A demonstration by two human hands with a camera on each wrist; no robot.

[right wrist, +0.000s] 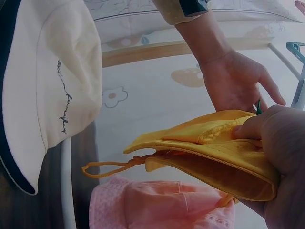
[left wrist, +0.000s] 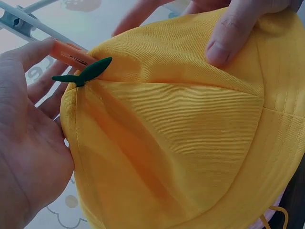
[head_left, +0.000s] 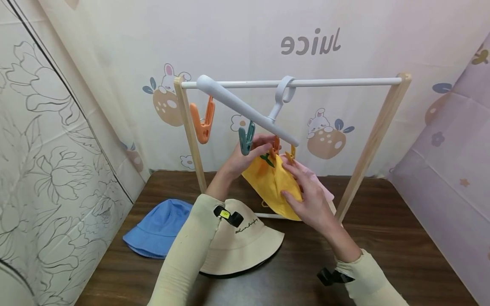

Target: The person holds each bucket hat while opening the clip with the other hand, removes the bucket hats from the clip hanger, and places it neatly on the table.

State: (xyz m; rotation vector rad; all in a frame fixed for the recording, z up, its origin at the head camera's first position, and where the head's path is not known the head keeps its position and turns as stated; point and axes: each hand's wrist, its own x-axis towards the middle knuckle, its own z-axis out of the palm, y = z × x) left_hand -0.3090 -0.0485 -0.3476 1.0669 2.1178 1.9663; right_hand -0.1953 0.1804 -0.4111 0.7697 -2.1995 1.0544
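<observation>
A yellow bucket hat (head_left: 269, 182) (left wrist: 181, 143) (right wrist: 214, 143) with a small green leaf (left wrist: 86, 74) on its crown hangs below a tilted grey hanger (head_left: 245, 108) on a white rail (head_left: 344, 81). My left hand (head_left: 245, 157) (left wrist: 28, 143) (right wrist: 233, 81) is at the hat's crown, thumb and fingers pinching an orange clip (head_left: 274, 146) (left wrist: 71, 53) on the hanger. My right hand (head_left: 311, 199) (right wrist: 281, 143) grips the folded hat lower down, with its thumb (left wrist: 233, 33) pressed on the cloth. A pink hat (head_left: 319, 182) (right wrist: 162, 205) hangs just behind.
On the dark wooden table lie a cream bucket hat (head_left: 245, 242) (right wrist: 47, 86) and a blue one (head_left: 160, 229). A teal clip (head_left: 246, 138), a yellow clip (head_left: 292, 154) and another orange clip (head_left: 203, 121) hang from the hanger. Wooden rack posts (head_left: 367, 148) stand either side; printed curtains surround the table.
</observation>
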